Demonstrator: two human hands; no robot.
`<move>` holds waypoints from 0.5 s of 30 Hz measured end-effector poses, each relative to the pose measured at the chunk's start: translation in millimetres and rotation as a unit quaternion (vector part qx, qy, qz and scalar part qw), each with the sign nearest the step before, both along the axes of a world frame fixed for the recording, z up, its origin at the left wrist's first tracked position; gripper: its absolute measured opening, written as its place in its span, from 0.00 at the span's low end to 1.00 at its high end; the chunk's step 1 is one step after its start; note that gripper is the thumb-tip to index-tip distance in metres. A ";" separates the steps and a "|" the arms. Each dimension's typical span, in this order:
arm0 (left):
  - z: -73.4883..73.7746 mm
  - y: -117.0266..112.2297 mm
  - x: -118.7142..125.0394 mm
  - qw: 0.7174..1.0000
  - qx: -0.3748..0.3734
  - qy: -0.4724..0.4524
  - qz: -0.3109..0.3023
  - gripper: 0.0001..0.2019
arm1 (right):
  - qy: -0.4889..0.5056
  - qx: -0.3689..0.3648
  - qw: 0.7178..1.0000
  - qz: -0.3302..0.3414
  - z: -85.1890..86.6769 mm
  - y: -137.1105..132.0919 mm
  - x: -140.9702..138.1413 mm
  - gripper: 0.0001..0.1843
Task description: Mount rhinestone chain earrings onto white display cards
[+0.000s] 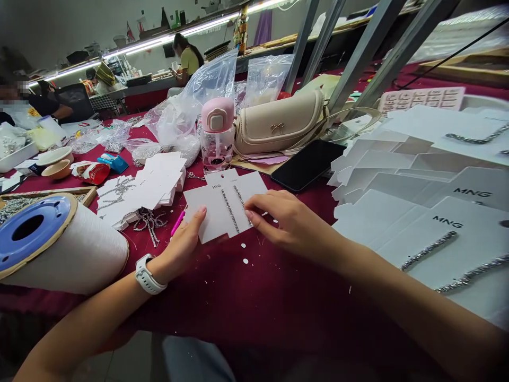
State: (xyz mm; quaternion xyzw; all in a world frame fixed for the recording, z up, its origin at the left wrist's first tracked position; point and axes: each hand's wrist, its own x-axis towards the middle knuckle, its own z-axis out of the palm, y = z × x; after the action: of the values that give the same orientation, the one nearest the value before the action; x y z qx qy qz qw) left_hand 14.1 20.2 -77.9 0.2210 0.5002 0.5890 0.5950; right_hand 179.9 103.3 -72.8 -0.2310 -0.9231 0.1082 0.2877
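Note:
A white MNG jewellery card [212,212] is tilted up above the table, with two silver rhinestone chain strands lying side by side on its face. My left hand [185,239] grips the card's left edge, thumb on the front and the other fingers hidden behind it. At the card's right side, my right hand [278,215] has thumb and index finger pinched together at the lower part of the right-hand rhinestone strand [239,197], covering some of it. A bright pink stick-like thing [177,224] shows just behind my left hand.
A large thread spool [87,249] stands at left, near stacked white cards [159,180] and loose chains [150,225]. Behind are a pink-lidded bottle [217,132], beige handbag [280,124] and phone [308,164]. Overlapping MNG cards [397,212] lie at right. People sit farther back.

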 end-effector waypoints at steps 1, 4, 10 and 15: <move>-0.4 0.2 0.0 1.000 -0.004 0.000 -0.005 0.14 | 0.003 0.000 1.000 -0.001 -0.8 0.0 -0.5 0.05; -0.6 0.1 0.1 1.000 -0.010 0.007 -0.018 0.14 | 0.009 0.013 1.000 -0.009 -2.7 -0.2 -1.7 0.05; 4.2 0.3 2.3 0.999 -0.030 0.008 -0.012 0.13 | 0.015 0.014 1.000 -0.003 -5.3 0.2 -3.1 0.05; 4.9 2.4 2.5 0.999 -0.039 -0.001 -0.002 0.14 | 0.020 0.001 1.000 0.011 -3.4 -0.8 -2.6 0.06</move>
State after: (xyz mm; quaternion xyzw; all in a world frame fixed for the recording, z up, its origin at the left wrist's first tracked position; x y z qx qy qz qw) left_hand 16.7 22.6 -73.0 0.1984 0.5214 0.5681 0.6050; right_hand 177.3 102.4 -76.2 -0.2183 -0.9199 0.1148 0.3049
